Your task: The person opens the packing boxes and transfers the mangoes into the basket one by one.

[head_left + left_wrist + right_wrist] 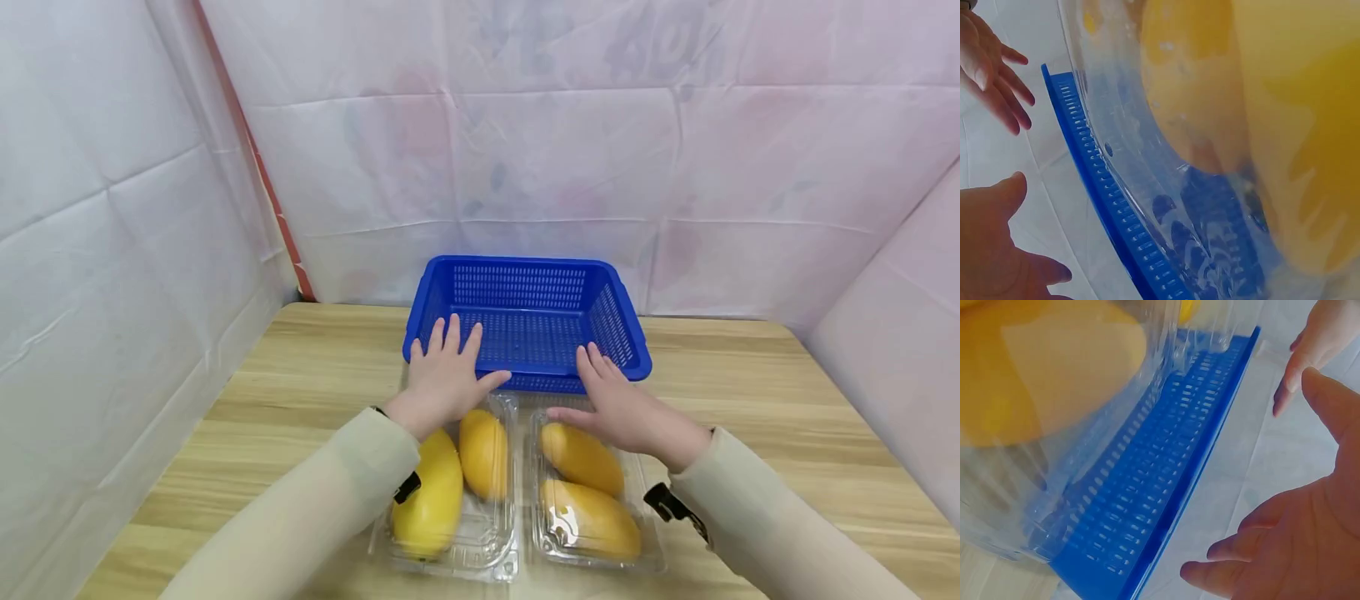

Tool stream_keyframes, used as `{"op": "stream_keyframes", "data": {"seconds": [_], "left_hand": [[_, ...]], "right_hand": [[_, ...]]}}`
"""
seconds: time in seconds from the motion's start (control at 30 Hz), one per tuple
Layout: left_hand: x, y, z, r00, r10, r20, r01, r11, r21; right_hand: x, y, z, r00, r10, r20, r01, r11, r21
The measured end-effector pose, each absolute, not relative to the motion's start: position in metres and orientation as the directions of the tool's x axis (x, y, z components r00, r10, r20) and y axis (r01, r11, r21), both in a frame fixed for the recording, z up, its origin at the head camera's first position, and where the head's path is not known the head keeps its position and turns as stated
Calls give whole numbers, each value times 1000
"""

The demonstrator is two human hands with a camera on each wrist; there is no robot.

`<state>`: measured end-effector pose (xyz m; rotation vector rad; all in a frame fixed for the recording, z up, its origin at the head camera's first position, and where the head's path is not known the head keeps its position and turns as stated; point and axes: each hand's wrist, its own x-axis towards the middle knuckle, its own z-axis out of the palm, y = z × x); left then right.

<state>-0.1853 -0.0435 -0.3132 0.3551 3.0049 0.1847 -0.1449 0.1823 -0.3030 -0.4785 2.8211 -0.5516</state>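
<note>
My left hand point(444, 382) is above the near left part of a blue plastic basket point(517, 287), fingers straight and spread. Over the basket's near right edge is my right hand point(626, 410), its fingers also extended. Neither hand holds anything. Both wrist views show a gap between the hands and the basket's near wall point(1094, 169). Two clear plastic boxes sit side by side in front of the basket. Inside the left box point(480, 550) lie two yellow mangoes point(431, 508); two more mangoes point(592, 521) are in the right box point(537, 508). My forearms partly cover the boxes.
A wood-grain table point(315, 375) bears everything. Pale sheets enclose it, with a back sheet point(555, 167) just behind the basket and side sheets point(112, 292) at left and right. A red strip point(255, 154) runs down the back left corner.
</note>
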Motion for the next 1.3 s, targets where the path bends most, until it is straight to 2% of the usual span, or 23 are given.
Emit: {"op": "stream_keyframes", "data": {"seconds": [0.3,0.57,0.67,0.83,0.97,1.03,1.1,1.2,1.3], "left_hand": [[-172,-55,-313,-955,275,-110,261,957,124],[-160,-64,-309,-937,328,-121,312,941,132],[-151,-68,-306,-927,353,-123,339,933,121],[-134,-73,-303,-900,425,-102,419,905,75],[-121,-74,-304,-866,497,-58,494,867,59],[-116,-75,-305,-849,528,-30,526,848,63],[-112,-74,-304,-835,551,-8,549,834,58],[-107,-74,-305,-813,582,20,583,812,37],[-101,-74,-309,-772,632,68,633,774,-4]], "right_hand": [[-103,185,-304,-871,-474,-132,-373,811,-450],[-71,185,-309,-843,-538,-8,-465,737,-491],[-61,184,-315,-806,-591,23,-521,692,-500],[-50,182,-331,-675,-734,79,-648,538,-539],[-45,179,-351,-555,-813,180,-798,457,-393],[-45,179,-360,-521,-824,222,-843,455,-287],[-46,180,-366,-509,-831,224,-856,462,-232],[-45,180,-369,-520,-821,238,-850,469,-240],[-40,178,-373,-538,-797,276,-830,445,-336]]}}
